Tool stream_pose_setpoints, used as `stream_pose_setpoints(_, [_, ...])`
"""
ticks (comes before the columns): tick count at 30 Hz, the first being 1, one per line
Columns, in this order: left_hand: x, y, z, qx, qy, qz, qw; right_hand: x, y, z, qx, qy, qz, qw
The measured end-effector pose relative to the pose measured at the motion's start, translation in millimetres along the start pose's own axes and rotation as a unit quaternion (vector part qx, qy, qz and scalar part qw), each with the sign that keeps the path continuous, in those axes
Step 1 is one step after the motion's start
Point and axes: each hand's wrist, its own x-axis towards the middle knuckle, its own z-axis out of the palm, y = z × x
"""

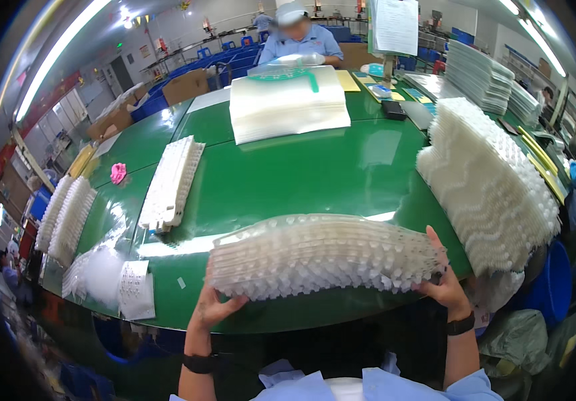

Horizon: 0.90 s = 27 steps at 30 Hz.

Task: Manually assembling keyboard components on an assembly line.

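A stack of translucent plastic sheets with rounded bumps spans the space between my hands, over the near edge of the table. My left hand grips its left end, thumb along the near lower side. At the right end my right hand holds the stack, fingers up along the end and thumb below. The stack bows upward in the middle. Some fingers of both hands are hidden behind it.
On the green table lie a narrow white stack, a pink lump and small loose sheets. A tall bumpy stack stands right, above a blue bin. A co-worker sits behind flat white sheets.
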Motion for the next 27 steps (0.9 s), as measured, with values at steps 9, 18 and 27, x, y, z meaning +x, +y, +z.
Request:
stream_pose_setpoints(9, [7.7, 12.8, 16.8, -0.138, 0.040, -0.003, 0.990, 1.8, 47.1, -42.7, -0.049, -0.044, 0.062, 0.996])
stream_pose_setpoints(18, [1.0, 4.7, 35.2, -0.115, 0.208, 0.036, 0.971, 15.8, 53.4, -2.6, 0.102, 0.108, 0.080, 0.986])
stream_pose_setpoints(27, [0.2, 8.2, 11.8, -0.089, 0.136, 0.017, 0.987, 32.8, 4.4, -22.6, -0.087, -0.109, 0.100, 0.985])
